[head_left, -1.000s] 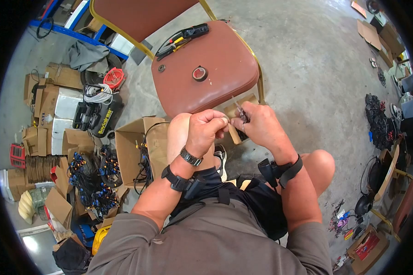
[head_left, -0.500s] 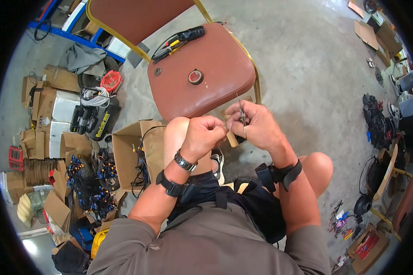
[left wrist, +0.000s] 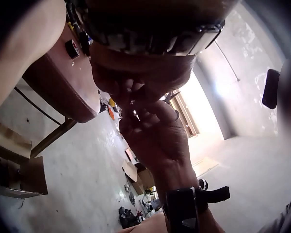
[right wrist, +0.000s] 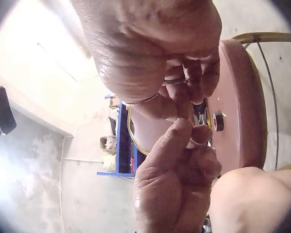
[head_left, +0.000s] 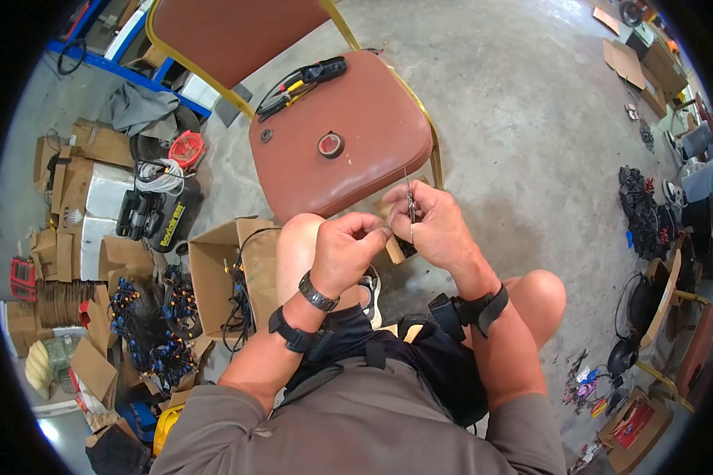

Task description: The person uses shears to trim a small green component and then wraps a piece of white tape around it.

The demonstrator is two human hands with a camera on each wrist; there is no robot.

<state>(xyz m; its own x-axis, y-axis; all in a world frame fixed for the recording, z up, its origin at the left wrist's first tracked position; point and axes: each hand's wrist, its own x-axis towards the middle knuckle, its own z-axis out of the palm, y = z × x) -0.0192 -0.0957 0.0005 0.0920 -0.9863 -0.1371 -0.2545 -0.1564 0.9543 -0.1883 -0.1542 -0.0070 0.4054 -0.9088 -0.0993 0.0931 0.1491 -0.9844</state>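
In the head view my right hand (head_left: pixel 440 229) holds a slim metal tool (head_left: pixel 411 204) with a thin point, its shaft lying across the curled fingers. My left hand (head_left: pixel 345 249) has thumb and forefinger pinched on something small, mostly hidden, and I cannot tell what it is. Both sets of fingertips meet in front of the knees. From the right wrist, the left hand (right wrist: pixel 174 189) shows below the right hand (right wrist: pixel 155 53), thumb tip against the right fingers. The left wrist view shows the right hand (left wrist: pixel 155 136) dark against bright light.
Ahead stands a brown padded chair (head_left: pixel 372 119) bearing a tape roll (head_left: pixel 330 144), a small ring (head_left: pixel 266 135) and yellow-handled tools (head_left: pixel 297 85). An open carton (head_left: pixel 214 273) with cables stands by the left knee. Bundled wires (head_left: pixel 154 324) and a compressor (head_left: pixel 162 214) lie farther left.
The metal tool has swung to a more upright line in the right hand. Both hands stay close together, and the chair sits slightly lower and farther left in the head view.
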